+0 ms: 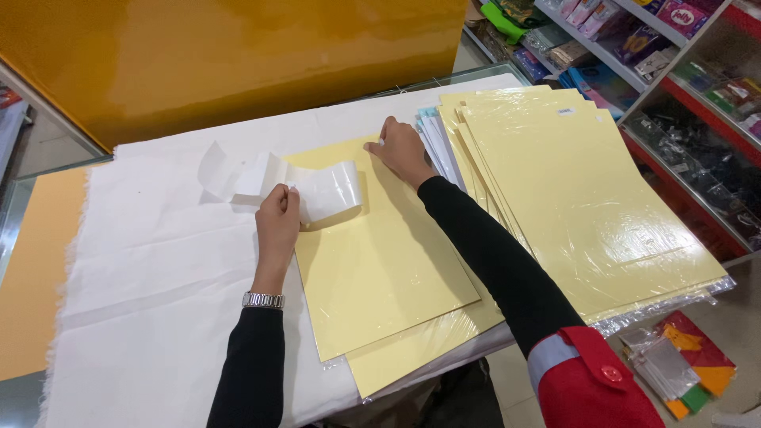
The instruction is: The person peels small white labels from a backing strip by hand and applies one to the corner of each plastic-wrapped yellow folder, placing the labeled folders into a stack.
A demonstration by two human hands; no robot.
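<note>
A pale yellow sheet (380, 261) lies on a white cloth (158, 269), on top of another yellow sheet. My left hand (277, 218) pinches the edge of a curled clear film strip (329, 190) at the sheet's upper left corner. My right hand (400, 150) presses its fingers down on the sheet's far edge. A loose piece of clear film (230, 174) lies on the cloth just left of the curl.
A fanned stack of plastic-wrapped yellow sheets (587, 190) fills the right of the counter, overhanging its edge. Shop shelves (682, 71) with packaged goods stand at the right. An orange panel (238, 55) rises behind. Coloured packets (682, 364) lie on the floor.
</note>
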